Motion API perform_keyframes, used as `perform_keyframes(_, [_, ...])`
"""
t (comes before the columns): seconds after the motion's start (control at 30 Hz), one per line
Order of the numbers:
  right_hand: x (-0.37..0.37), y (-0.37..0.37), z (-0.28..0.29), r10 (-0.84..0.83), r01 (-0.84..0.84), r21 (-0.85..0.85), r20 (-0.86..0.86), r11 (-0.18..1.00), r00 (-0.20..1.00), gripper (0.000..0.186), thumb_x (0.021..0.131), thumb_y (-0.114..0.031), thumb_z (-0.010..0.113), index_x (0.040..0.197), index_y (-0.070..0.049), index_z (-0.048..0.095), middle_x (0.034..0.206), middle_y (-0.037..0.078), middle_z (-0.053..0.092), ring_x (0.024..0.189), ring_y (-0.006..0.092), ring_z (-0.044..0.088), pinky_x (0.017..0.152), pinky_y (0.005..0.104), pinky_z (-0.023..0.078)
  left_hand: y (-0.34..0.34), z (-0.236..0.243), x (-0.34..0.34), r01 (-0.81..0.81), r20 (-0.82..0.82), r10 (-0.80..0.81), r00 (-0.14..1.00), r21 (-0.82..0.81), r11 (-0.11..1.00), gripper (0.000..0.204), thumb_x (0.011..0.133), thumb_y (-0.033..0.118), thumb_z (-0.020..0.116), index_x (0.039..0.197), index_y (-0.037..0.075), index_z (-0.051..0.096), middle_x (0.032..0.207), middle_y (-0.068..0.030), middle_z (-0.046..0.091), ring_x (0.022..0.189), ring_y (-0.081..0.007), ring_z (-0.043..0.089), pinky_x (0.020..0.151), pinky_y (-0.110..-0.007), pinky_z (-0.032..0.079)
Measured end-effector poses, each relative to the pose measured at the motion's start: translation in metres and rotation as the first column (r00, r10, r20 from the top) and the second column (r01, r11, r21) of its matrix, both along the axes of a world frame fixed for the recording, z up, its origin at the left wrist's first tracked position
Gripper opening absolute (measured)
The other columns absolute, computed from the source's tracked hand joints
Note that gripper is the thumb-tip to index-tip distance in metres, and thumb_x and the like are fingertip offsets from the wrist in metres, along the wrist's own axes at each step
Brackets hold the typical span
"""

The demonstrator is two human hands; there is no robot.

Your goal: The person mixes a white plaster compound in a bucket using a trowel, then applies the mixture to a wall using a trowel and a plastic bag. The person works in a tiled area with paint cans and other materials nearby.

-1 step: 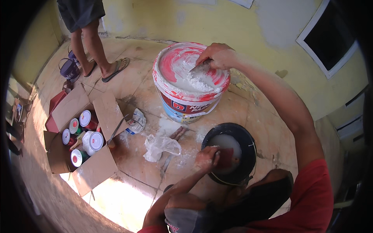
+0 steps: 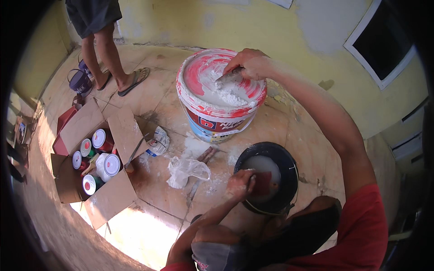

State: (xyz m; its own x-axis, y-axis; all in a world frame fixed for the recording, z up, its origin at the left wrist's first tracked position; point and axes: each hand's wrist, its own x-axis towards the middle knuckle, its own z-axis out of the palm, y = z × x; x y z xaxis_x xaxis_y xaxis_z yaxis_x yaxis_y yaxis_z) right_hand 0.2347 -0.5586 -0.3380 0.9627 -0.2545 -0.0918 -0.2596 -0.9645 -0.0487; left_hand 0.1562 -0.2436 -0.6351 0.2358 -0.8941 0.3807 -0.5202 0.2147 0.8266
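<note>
My right hand (image 2: 251,63) is closed round a putty knife (image 2: 224,77), its blade in a heap of white paste (image 2: 230,96). The paste lies on the red, white-smeared lid (image 2: 194,74) of a big paint pail (image 2: 210,124). Lower down, my left hand (image 2: 241,184) grips a flat dark red piece (image 2: 262,183) over the left side of a black bucket (image 2: 291,169). Cloudy whitish water (image 2: 257,163) fills part of that bucket; whether the piece dips into it I cannot tell.
An open cardboard box (image 2: 113,198) of several paint cans stands at left. Between it and the bucket lie a crumpled clear plastic bag (image 2: 187,171) and white powder (image 2: 196,147). Another person's legs (image 2: 110,54) stand at the far left, beside small dark pails (image 2: 80,82).
</note>
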Motion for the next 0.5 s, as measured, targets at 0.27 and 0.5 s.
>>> perform_keyframes(0.27, [-0.015,-0.014,-0.001,0.032,-0.033,-0.009,-0.03,0.999,0.999,0.051,0.08,-0.003,0.066,0.124,-0.025,0.077,0.123,0.006,0.075,0.113,0.0306,0.069,0.096,0.0439,0.055,-0.003,0.01,0.007,-0.005,0.01,0.004,1.0,0.024,1.0,0.023,0.093,0.014,0.07,0.116,0.009,0.07,0.105,-0.0155,0.074,0.096,-0.0359,0.072,0.085,-0.045,0.06])
perform_keyframes(0.5, [-0.064,-0.036,0.017,0.131,-0.134,-0.021,-0.1,0.991,0.986,0.053,0.077,0.006,0.063,0.119,-0.023,0.078,0.116,0.006,0.076,0.111,0.028,0.069,0.091,0.04,0.056,-0.004,0.007,0.011,0.005,0.026,-0.005,1.0,0.006,1.0,0.024,0.094,0.016,0.07,0.117,0.012,0.069,0.106,-0.0152,0.072,0.094,-0.0363,0.072,0.083,-0.047,0.06])
